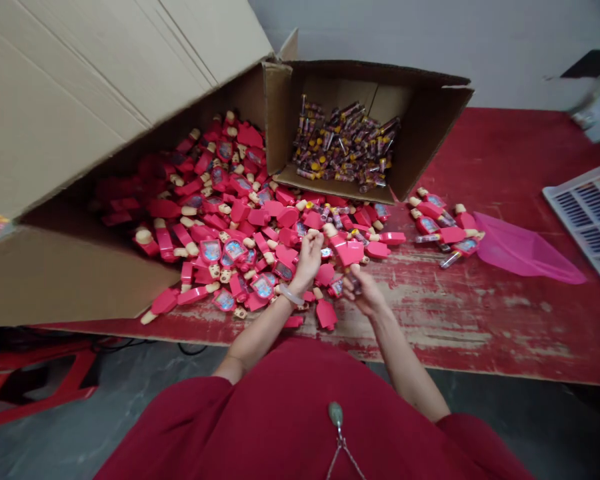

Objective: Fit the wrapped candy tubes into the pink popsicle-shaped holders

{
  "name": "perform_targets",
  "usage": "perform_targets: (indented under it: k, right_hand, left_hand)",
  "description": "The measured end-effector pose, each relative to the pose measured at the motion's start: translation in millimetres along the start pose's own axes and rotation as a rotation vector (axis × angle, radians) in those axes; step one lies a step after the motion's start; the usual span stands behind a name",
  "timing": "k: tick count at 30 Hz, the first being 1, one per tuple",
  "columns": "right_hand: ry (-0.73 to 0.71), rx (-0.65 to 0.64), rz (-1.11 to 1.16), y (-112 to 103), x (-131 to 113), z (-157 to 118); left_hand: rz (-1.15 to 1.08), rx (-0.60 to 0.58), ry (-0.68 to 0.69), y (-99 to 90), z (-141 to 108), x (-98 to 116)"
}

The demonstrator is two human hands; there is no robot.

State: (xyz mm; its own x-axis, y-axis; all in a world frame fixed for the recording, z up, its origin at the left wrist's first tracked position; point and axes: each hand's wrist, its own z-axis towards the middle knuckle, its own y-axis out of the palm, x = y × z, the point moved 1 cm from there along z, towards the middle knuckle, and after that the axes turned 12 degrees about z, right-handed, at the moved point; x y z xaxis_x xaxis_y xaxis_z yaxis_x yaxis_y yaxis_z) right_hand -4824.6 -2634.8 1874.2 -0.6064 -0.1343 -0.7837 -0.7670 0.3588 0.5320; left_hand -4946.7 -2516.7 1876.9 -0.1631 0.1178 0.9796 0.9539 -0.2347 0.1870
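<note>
Many pink plastic toys with cream-coloured ends lie heaped on the table. One pink toy [349, 251] is between my hands, tilted, with its cream end up and to the left. My right hand [366, 292] is at its lower end, fingers curled in against it; a small dark, shiny patch shows among those fingers. My left hand [309, 259], with a pale bracelet at the wrist, is closed beside the toy's cream end. Its fingertips are bunched together, and what they hold, if anything, is hidden. Several small clear tubes [336, 217] with yellow caps lie just beyond my hands.
A large carton [130, 87] lies open at left, pink toys spilling out. A smaller carton [430, 133] holds yellow-capped tubes. Right of it are several toys with tubes, a translucent pink tray [525, 250] and a white slatted rack [587, 217]. A red stool [40, 393] stands below left.
</note>
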Motion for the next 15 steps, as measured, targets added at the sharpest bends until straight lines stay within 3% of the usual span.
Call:
perform_targets:
  k: [4, 6, 7, 9, 15]
  right_hand:
    - [-0.389, 0.541, -0.155, -81.1, -63.7, 21.1]
    - [-0.466, 0.673, -0.267, -104.7, -85.2, 23.1]
    - [-0.488, 0.668, -0.339, -108.1, -90.3, 21.9]
    - [-0.543, 0.538, -0.543, -98.0, -90.0, 15.8]
    - [-0.743, -0.01, -1.282, -18.1, -62.0, -9.7]
  left_hand:
    - [0.06, 0.096, -0.001, -39.0, 10.8, -12.9]
    - [0.089, 0.111, 0.017, -53.1, 10.9, -14.7]
    - [0.105, 0.096, 0.024, -56.2, 9.8, -14.3]
    - [0.127, 0.018, 0.014, -55.1, 6.7, -10.6]
    - [0.221, -0.319, 0.119, -46.5, 8.2, 28.9]
